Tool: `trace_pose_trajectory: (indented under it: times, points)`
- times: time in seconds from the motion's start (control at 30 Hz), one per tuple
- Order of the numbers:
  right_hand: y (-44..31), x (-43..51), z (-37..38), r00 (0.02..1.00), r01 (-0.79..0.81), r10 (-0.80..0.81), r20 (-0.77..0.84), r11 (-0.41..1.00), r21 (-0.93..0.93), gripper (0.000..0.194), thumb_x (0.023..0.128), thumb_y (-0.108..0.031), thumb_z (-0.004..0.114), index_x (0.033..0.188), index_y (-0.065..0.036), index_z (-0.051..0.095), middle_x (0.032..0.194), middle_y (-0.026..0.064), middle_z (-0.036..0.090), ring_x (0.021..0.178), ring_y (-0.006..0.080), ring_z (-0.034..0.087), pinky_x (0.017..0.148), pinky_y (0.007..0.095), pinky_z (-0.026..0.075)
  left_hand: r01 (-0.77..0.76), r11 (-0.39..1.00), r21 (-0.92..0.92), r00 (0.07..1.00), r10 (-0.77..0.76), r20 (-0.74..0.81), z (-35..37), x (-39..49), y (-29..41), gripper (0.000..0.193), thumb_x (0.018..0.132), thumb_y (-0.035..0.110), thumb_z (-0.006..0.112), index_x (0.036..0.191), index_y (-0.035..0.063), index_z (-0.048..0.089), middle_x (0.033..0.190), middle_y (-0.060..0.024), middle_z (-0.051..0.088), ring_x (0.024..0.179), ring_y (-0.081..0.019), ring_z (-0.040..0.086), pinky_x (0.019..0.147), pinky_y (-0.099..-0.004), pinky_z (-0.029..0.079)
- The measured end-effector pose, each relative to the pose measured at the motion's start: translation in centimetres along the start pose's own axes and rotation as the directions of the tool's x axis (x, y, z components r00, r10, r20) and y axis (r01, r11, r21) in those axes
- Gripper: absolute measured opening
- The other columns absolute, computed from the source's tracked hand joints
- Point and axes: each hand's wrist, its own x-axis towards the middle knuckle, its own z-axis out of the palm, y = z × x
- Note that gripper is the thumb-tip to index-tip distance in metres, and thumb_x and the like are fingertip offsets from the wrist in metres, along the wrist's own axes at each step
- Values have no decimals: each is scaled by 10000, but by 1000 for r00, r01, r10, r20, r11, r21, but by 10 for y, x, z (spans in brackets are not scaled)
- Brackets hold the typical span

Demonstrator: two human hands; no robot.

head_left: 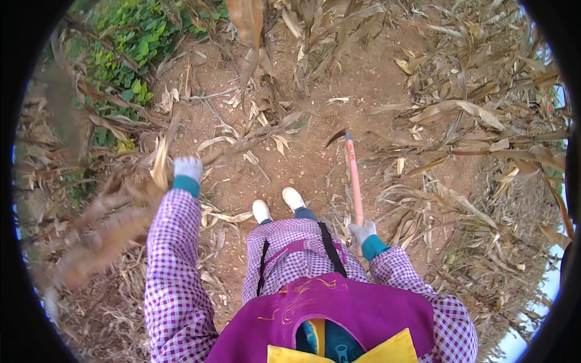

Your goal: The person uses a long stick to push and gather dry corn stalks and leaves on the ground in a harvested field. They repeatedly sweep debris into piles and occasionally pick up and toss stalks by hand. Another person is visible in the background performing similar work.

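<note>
My left hand (188,169), in a pale glove, is closed around a dry corn stalk (227,152). One end of the stalk points forward and right over the soil, while its blurred, leafy part (113,227) spreads to the left of my arm. My right hand (363,232), gloved too, grips the lower end of a sickle (355,181) with a long pinkish handle. The sickle's dark curved blade (337,137) is at the far end, pointing left above the ground. Both sleeves are purple checked cloth with teal cuffs.
Dry standing corn stalks (304,41) are in front, and more dry stalks and leaves (476,113) lie along the right. Green leafy plants (136,41) grow at the front left. My white shoes (293,198) stand on brown soil among scattered husks.
</note>
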Motion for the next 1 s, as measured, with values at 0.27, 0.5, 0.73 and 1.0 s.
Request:
trace_pose_trajectory:
  times: [0.27, 0.5, 0.73, 1.0]
  points:
    - [35, -8, 10, 998, -56, 61, -14, 967, 247, 216, 711, -177, 674, 732, 12, 570, 559, 54, 538, 451, 163, 534, 404, 320, 418, -140, 985, 100, 990, 136, 44, -168, 153, -3, 254, 882, 189, 495, 1015, 104, 694, 1003, -96, 676, 953, -280, 625, 743, -561, 410]
    - [75, 0, 34, 995, -42, 65, -78, 963, 267, 193, 725, -157, 663, 727, -2, 550, 542, 65, 529, 420, 185, 527, 379, 326, 425, -316, 815, 485, 724, 538, -432, -246, 214, 52, 234, 821, 175, 497, 922, 85, 688, 903, -62, 650, 980, -254, 580, 906, -499, 356]
    - [84, -3, 37, 986, 17, 22, -165, 974, 228, 230, 717, -178, 691, 757, 25, 591, 565, 76, 565, 441, 169, 542, 399, 326, 418, -95, 970, 223, 996, 93, 18, -272, 254, 3, 389, 896, 171, 431, 1257, 89, 549, 1327, -63, 506, 1238, -186, 453, 1037, -404, 315]
    - [61, 12, 39, 986, -147, 165, -39, 945, 291, 226, 728, -186, 663, 748, 25, 584, 555, 80, 554, 456, 182, 552, 403, 334, 408, -175, 979, 104, 985, 175, 15, -235, 232, -32, 375, 915, 135, 400, 1257, 34, 515, 1237, -165, 541, 1135, -297, 519, 1010, -355, 350]
